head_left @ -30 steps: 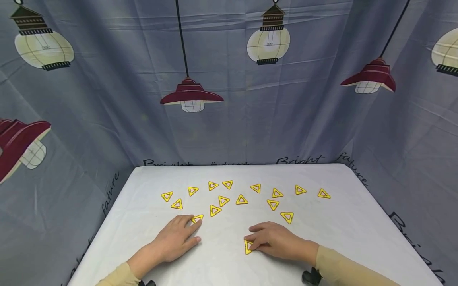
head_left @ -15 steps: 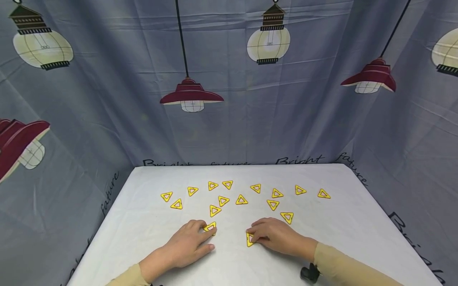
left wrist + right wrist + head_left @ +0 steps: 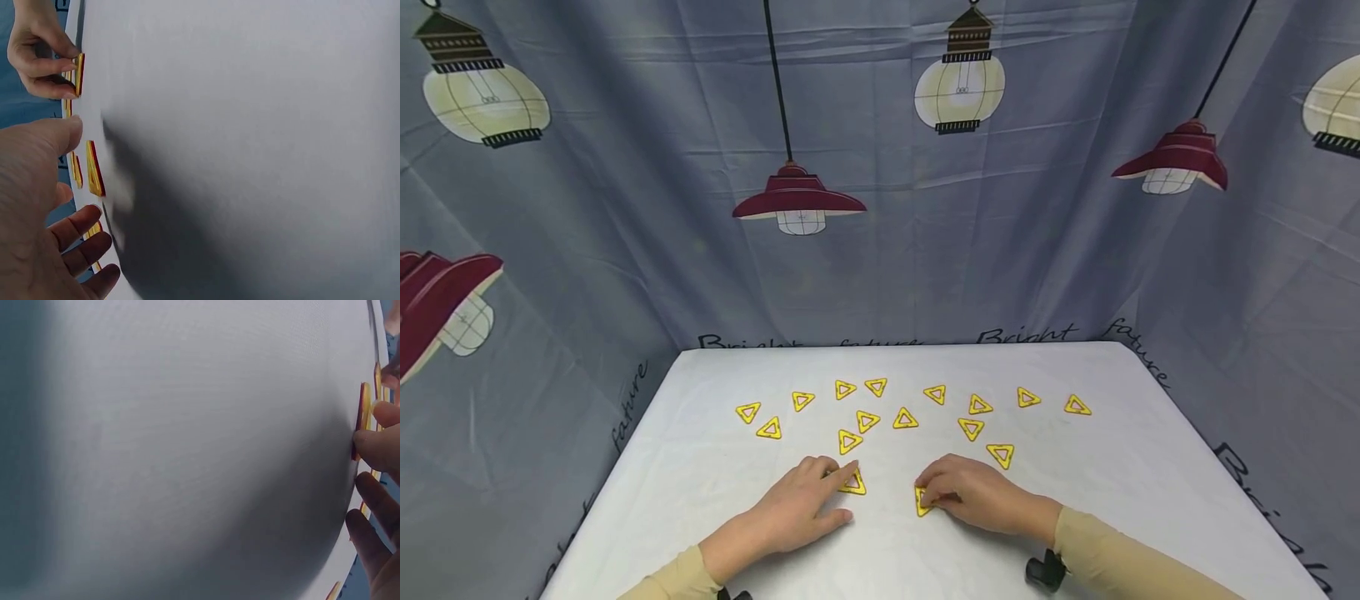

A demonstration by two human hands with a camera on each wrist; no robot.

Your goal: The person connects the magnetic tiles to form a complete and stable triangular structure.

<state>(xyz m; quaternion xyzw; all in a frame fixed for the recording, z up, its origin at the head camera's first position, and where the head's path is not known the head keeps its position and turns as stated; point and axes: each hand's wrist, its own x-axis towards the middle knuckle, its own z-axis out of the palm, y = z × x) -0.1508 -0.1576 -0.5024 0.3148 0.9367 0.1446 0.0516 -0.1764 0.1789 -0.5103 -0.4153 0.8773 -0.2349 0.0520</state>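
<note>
My left hand lies low over the white table, its index fingertip on a flat yellow triangle ring and its thumb well apart. In the left wrist view this triangle shows a red underside, between the thumb and the spread fingers. To its right, my right hand pinches a second yellow triangle ring between thumb and fingers; part of the ring is hidden by the fingertips. The right wrist view shows the thumb against this triangle's edge.
Several more yellow triangle rings, one of them here, lie scattered across the far half of the white table. Nearest my right hand is one triangle. A grey-blue curtain with printed lamps surrounds the table.
My left hand has slid its triangle right and toward me, and the triangle has turned to point away. My right hand has shifted its triangle slightly away from me.
</note>
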